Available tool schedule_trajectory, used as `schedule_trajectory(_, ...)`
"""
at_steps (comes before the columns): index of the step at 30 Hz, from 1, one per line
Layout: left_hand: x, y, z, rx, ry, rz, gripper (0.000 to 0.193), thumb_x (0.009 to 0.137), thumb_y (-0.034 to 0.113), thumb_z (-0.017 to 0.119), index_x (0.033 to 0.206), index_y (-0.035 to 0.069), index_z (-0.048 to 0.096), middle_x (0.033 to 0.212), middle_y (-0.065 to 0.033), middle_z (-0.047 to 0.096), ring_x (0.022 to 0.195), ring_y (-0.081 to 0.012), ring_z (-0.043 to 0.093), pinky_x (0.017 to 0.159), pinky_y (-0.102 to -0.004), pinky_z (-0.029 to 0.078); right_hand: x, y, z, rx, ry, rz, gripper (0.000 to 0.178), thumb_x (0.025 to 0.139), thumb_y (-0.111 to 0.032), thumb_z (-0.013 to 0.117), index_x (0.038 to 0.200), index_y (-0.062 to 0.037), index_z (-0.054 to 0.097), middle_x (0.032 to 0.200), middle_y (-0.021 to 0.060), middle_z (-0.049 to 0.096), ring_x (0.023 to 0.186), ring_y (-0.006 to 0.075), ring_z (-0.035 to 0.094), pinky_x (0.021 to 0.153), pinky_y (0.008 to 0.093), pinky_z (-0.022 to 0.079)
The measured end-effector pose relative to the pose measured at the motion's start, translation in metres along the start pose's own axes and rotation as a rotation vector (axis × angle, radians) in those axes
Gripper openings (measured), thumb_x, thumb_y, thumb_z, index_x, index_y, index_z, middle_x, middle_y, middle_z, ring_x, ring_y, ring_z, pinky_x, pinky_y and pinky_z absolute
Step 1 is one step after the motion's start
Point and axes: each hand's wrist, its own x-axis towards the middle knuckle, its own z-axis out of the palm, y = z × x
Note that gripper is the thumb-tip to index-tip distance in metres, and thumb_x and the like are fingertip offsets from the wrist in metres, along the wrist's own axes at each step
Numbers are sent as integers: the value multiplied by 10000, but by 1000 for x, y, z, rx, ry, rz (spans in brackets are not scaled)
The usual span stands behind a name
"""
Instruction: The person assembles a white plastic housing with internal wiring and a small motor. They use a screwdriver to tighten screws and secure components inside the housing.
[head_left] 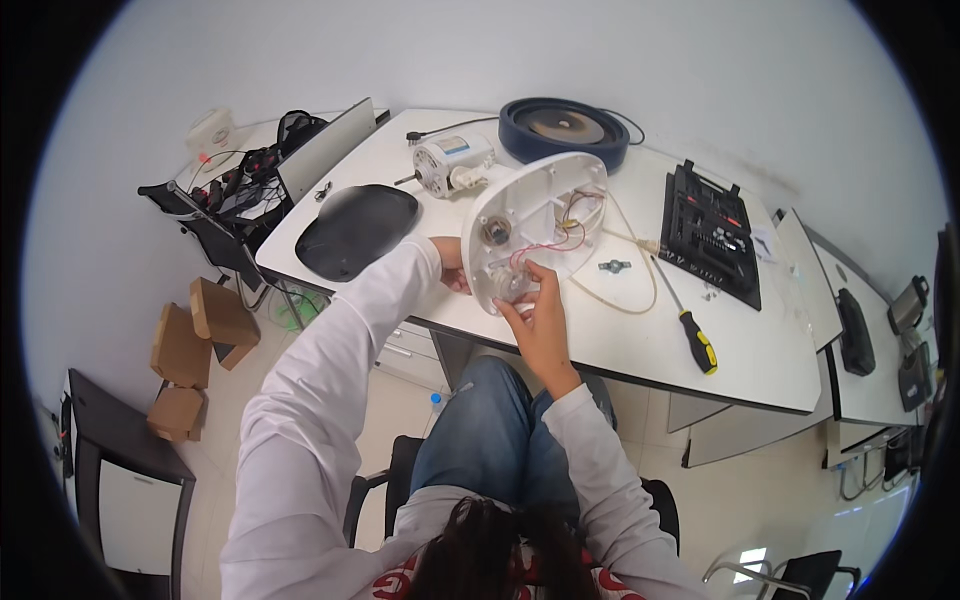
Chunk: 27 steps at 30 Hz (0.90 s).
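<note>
White oval housing [530,215] stands tilted on its edge at the worktop [600,330] front, open side toward the person. The left hand [452,268] braces its rim; the right hand [538,312] apparently pinches a small part among red wires [545,248]. A yellow-handled screwdriver [690,325] lies near.
</note>
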Motion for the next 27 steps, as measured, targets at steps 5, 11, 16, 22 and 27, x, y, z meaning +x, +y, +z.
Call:
schedule_trajectory(5,-10,11,15,-7,42,-43,201,799,306,586,720,121,591,544,14,531,470,-79,521,385,-174,394,-4,-7,-5,-18,14,1,571,760,-74,663,1232,-2,350,1131,161,429,825,236,567,599,284,513)
schedule_trajectory(11,-2,11,1,52,-30,-52,199,798,252,598,870,67,606,702,-22,592,612,-104,565,522,-212,458,0,-4,-5,-7,13,9,578,748,-81,670,1231,-19,358,1122,151,442,818,247,565,614,300,500)
schedule_trajectory(16,-9,16,4,42,-3,43,225,794,258,606,892,55,595,730,-28,589,634,-109,559,540,-218,456,0,-1,-9,-19,29,14,562,747,-93,667,1217,-35,365,1126,150,446,823,261,572,656,333,484)
schedule_trajectory(22,-21,15,5,2,82,207,260,790,264,616,918,40,582,765,-36,586,660,-114,552,562,-226,453,-1,1,-6,22,13,20,522,759,-120,657,1186,-52,363,1114,136,453,789,272,585,662,348,478)
schedule_trajectory(27,-16,21,9,-16,142,336,290,787,269,624,940,28,571,793,-42,583,682,-118,547,580,-232,451,-1,3,-9,24,19,22,501,757,-108,656,1165,-65,368,1060,124,457,788,247,597,642,348,480)
